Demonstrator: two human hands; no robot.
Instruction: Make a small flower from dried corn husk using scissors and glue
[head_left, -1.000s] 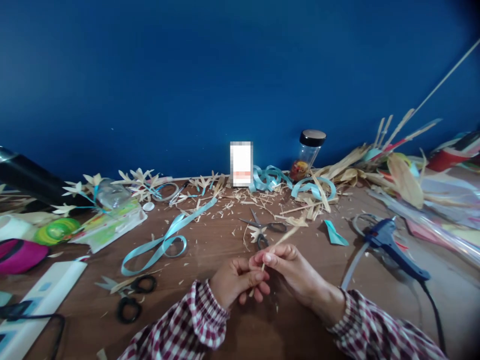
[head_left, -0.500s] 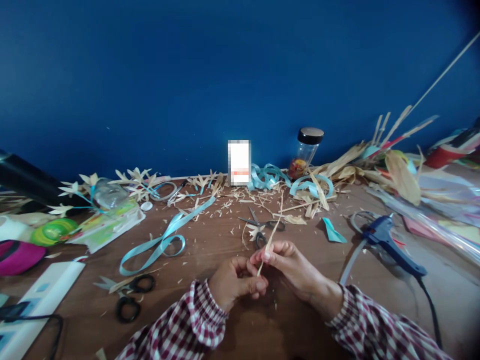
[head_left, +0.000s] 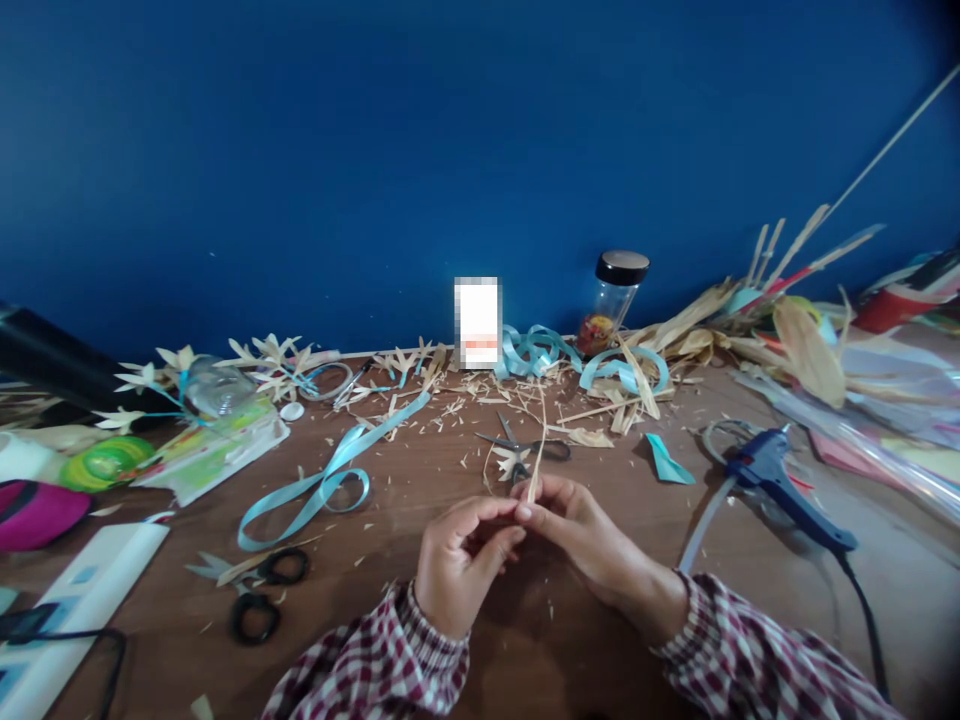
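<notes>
A thin, pale strip of dried corn husk (head_left: 537, 458) points up and away from my fingers. My right hand (head_left: 589, 535) pinches it between thumb and forefinger close to its lower part. Curled against those fingertips, my left hand (head_left: 459, 560) closes at the strip's lower end, which is hidden between the hands. Just beyond the fingers, dark-handled scissors (head_left: 553, 450) lie open on the brown table (head_left: 405, 500). By them rests a small pale husk flower (head_left: 513, 464).
Second scissors (head_left: 259, 595) and curled blue ribbon (head_left: 300, 515) lie left, near a white power strip (head_left: 97, 590). At right are a blue glue gun (head_left: 787, 490) with its cord and a teal scrap (head_left: 666, 460). Behind stand a black-lidded jar (head_left: 611, 300) and husk flowers (head_left: 274, 360).
My left hand has shifted up and its forefinger now reaches the right thumb. The husk strip stands more upright, and its lower end, visible before, is now covered.
</notes>
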